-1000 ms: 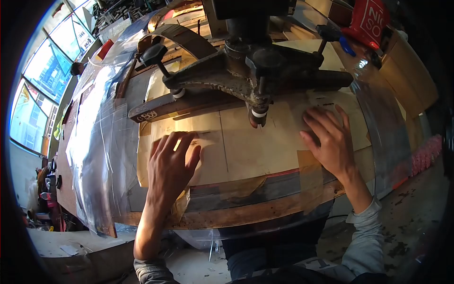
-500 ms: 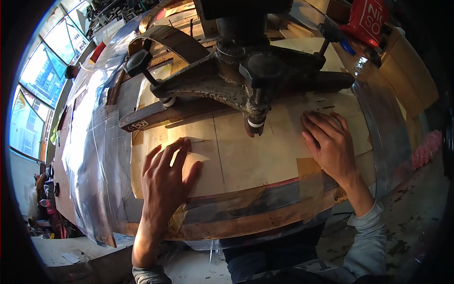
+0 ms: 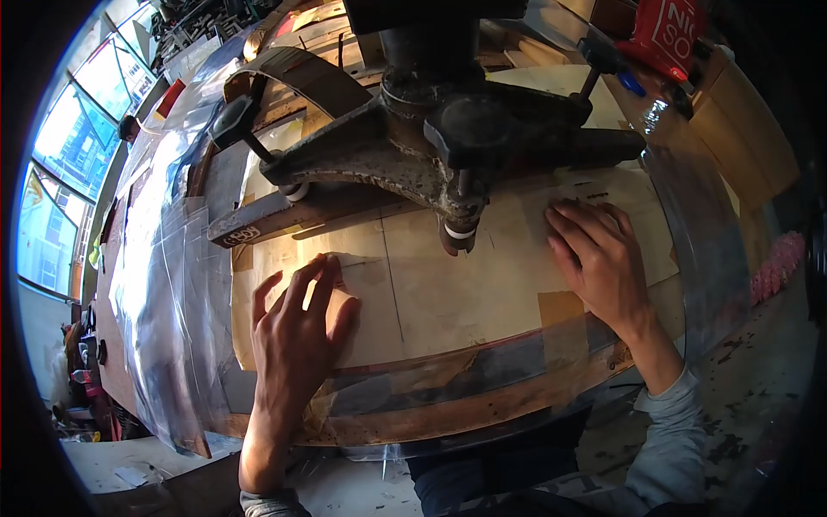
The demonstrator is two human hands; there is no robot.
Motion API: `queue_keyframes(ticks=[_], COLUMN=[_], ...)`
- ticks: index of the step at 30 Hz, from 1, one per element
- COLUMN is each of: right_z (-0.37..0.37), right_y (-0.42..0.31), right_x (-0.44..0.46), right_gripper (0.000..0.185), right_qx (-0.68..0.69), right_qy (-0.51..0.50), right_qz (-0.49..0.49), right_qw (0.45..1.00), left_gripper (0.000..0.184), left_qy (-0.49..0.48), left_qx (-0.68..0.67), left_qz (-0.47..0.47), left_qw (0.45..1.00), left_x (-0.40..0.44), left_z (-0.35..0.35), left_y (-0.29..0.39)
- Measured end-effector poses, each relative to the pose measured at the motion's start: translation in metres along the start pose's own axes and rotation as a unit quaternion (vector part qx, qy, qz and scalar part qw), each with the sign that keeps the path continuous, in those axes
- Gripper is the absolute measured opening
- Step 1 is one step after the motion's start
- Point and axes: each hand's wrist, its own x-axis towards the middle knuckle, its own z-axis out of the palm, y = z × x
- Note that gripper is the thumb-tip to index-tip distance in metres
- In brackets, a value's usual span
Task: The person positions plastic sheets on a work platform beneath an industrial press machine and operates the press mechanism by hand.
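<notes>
the one head camera looks forward and steeply down from above the wearer's dark trousers (image 3: 495,461), its wide round lens bowing straight edges. the left hand (image 3: 297,332) and right hand (image 3: 605,263), over the pale sheet (image 3: 448,297), lie close below; the black metal machine (image 3: 431,129) stands just ahead, the windows (image 3: 53,228) far off at left.

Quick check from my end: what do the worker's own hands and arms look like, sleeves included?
The left hand and right hand are both bare: no gloves, and no rings, watch or cables visible. Both forearms show uncovered below wrinkled grey sleeves; the right sleeve shows more fully, while only the end of the left sleeve is in view.
</notes>
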Motion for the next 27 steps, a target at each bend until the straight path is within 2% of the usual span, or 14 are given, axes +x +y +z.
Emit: queue_keyframes(ticks=[5, 21, 27], right_z=[-0.0002, 0.0006, -0.0027], right_y=[0.0035, 0.0036, 0.0050], right_x=[0.0010, 0.0020, 0.0017], right_gripper=[0.035, 0.034, 0.040], right_qx=[0.021, 0.032, 0.028], right_qy=[-0.019, -0.064, -0.105], right_qz=[-0.004, 0.034, 0.045], right_qw=[1.000, 0.997, 0.993], left_gripper=[0.043, 0.046, 0.043], left_qy=[-0.007, -0.022, -0.004], left_qx=[0.002, -0.004, 0.004], left_qz=[-0.010, -0.025, 0.000], left_qw=[1.000, 0.999, 1.000], left_x=[0.0008, 0.0017, 0.0024], left_z=[-0.0023, -0.0028, 0.0016], left_y=[0.0015, 0.0030, 0.0018])
